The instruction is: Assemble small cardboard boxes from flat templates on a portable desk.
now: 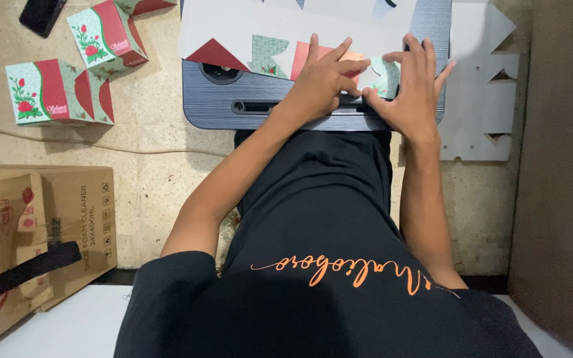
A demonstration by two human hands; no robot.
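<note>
A flat printed cardboard box blank [266, 53], white with red and green rose-patterned flaps, lies across a small dark grey lap table [213, 99]. My left hand [323, 79] presses down on a red flap of the blank, fingers spread. Beside it my right hand [414, 86] presses on a green patterned flap, thumb and fingertips touching the card. The two hands nearly meet at the table's near edge. Neither hand lifts anything.
Two folded rose-patterned boxes [58, 93] [107, 36] stand on the floor at left. A brown carton [41, 225] with a black strap sits lower left, a phone [40, 14] at top left. White die-cut card sheets [482, 86] lie right of the table.
</note>
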